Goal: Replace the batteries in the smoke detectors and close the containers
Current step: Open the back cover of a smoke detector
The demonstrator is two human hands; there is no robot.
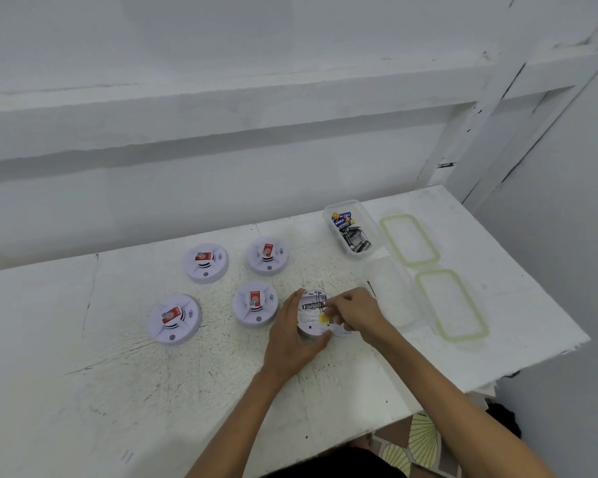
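An upturned white smoke detector lies on the table with its back open; a black battery sits in its compartment. My left hand grips the detector's left rim. My right hand pinches something small at the compartment, next to the battery; I cannot tell what. Several other white detectors with red stickers lie face up to the left, the nearest beside my left hand. A clear container holding batteries stands open at the back right. A second clear container stands open just right of my right hand.
Two clear lids with green seals lie at the right: one beside the battery container, one nearer the table's right edge. A white wall with ledges rises behind the white table. Patterned floor shows below the front edge.
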